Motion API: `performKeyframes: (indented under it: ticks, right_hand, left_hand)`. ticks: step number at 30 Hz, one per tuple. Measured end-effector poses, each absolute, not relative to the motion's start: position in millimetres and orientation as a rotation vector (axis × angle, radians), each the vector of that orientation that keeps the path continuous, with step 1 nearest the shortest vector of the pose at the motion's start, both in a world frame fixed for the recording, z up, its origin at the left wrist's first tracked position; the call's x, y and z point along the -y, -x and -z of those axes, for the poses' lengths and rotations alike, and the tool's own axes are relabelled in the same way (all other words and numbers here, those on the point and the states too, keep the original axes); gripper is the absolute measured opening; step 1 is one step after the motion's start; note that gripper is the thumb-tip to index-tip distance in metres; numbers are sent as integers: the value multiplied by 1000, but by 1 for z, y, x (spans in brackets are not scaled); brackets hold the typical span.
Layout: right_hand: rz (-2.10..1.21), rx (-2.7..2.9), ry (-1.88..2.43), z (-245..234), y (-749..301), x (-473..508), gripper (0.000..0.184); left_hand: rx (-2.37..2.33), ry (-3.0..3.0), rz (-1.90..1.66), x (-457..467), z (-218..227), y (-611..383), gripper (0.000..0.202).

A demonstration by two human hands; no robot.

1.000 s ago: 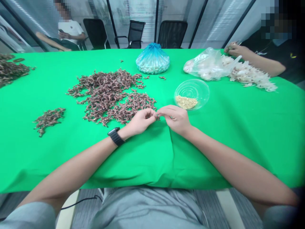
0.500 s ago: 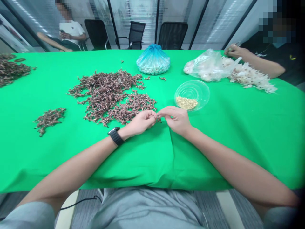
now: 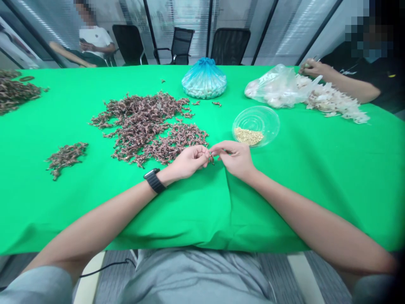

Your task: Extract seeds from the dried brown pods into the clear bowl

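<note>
My left hand (image 3: 189,161) and my right hand (image 3: 234,158) meet fingertip to fingertip over the green tablecloth (image 3: 316,177), both pinched on one small brown pod (image 3: 211,158). Just beyond my left hand spreads a big heap of the same brown pods (image 3: 148,126). A clear plastic bowl (image 3: 256,124) with yellowish seeds in it sits right behind my right hand. A black watch (image 3: 154,180) is on my left wrist.
A small pile of pods (image 3: 66,155) lies to the left, another heap (image 3: 15,90) at the far left edge. A tied blue bag (image 3: 204,80) and a clear bag (image 3: 275,88) stand farther back. A co-worker's hand (image 3: 311,67) works beside white husks (image 3: 335,103). Another person sits beyond the table.
Both hands stay pinched together at the same spot; the fingers have only shifted slightly on the pod.
</note>
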State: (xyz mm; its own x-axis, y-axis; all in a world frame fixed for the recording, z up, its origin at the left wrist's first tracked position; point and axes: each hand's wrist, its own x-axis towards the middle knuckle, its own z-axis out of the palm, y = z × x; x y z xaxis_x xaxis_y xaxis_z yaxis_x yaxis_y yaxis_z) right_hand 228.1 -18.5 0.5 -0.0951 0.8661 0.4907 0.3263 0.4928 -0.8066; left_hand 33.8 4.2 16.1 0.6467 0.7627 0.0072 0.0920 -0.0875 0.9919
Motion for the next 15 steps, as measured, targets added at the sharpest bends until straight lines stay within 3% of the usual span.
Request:
performKeyframes:
  ticks: [6, 15]
  right_hand:
    - [-1082, 1357, 1066, -1, -223, 16, 10]
    - [-1453, 1064, 1059, -7, -219, 20, 38]
  left_hand:
    - [-741, -1661, -739, 0, -18, -35, 27]
    - [-775, -2069, -887, 2, -15, -34, 13]
